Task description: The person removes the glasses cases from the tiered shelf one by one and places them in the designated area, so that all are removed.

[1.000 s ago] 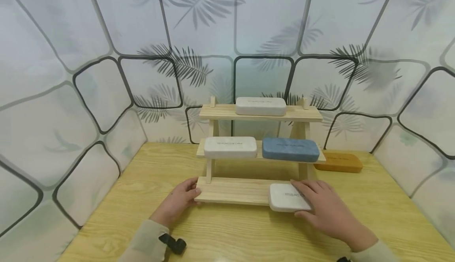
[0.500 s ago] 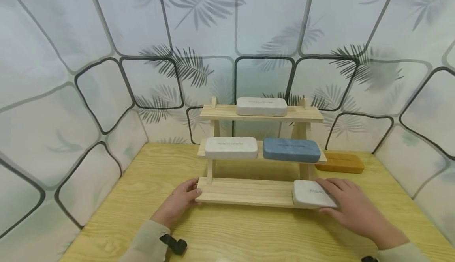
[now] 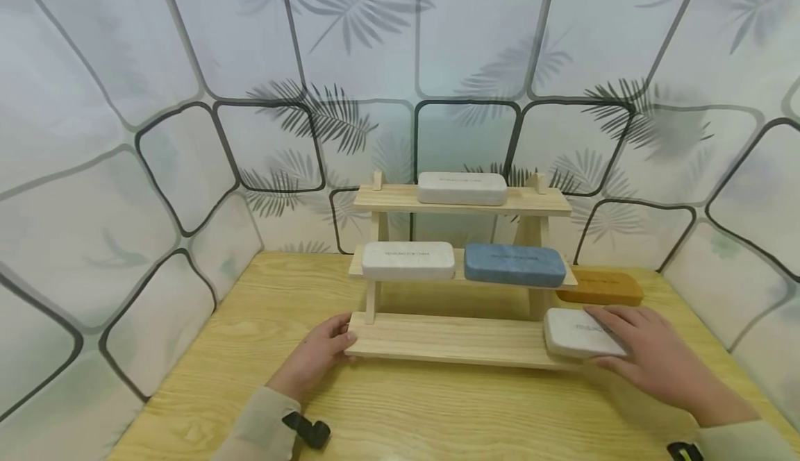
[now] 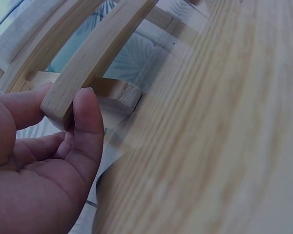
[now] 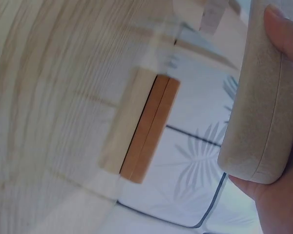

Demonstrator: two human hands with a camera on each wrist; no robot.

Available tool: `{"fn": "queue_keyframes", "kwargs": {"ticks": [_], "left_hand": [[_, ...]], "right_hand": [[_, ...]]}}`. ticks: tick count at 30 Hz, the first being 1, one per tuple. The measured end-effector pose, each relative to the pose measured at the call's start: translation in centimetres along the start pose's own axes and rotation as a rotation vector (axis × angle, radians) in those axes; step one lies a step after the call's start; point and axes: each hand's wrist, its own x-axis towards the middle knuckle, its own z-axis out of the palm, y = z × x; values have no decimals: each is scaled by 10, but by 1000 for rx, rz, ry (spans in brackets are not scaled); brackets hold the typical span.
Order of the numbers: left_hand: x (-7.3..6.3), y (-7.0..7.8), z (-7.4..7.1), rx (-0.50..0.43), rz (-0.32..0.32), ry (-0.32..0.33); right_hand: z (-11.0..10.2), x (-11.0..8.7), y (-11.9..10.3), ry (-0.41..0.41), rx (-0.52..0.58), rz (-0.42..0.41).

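A three-tier wooden display rack [image 3: 437, 336] stands on the table. My left hand [image 3: 317, 357] pinches the left end of its lowest shelf, thumb on one side and fingers on the other, as the left wrist view shows [image 4: 68, 92]. At the opposite end, my right hand [image 3: 662, 364] grips a white glasses case [image 3: 578, 332], which overlaps that end of the shelf in the head view. Its seam and rounded end show in the right wrist view. On the middle shelf lie another white glasses case [image 3: 408, 261] and a blue one [image 3: 514, 265]. A third white case [image 3: 462, 188] lies on top.
An orange glasses case [image 3: 601, 287] lies on the wood-grain table [image 3: 437, 412], behind the rack's right end. Patterned fabric walls [image 3: 362, 141] enclose the table at the back and both sides.
My right hand has carried the white glasses case rightward along the lowest shelf to its right end. My left hand keeps its hold on the shelf's left end.
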Motion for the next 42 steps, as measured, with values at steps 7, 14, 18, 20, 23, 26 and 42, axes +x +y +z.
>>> {"fn": "queue_keyframes", "kwargs": {"ticks": [7,14,18,20,23,26,42], "left_hand": [[1,0,0,11,7,-10],[1,0,1,5,4,-12],[1,0,1,12,-1,-7],[0,1,1,15,2,-6],[-1,1,1,15,-1,-2],[-1,1,1,9,-5,-1],[1,0,1,9,-1,-2]], "right_hand": [[1,-7,17,7,13,25],[-2,-10,28,-21,-3,43],[-2,-9,34,-36,-6,52],[-1,-9,37,-46,-7,61],[0,-8,41,-64,-7,75],[1,-8,44,-74,-15,84],[12,-7,58,-115,-37,112]]}}
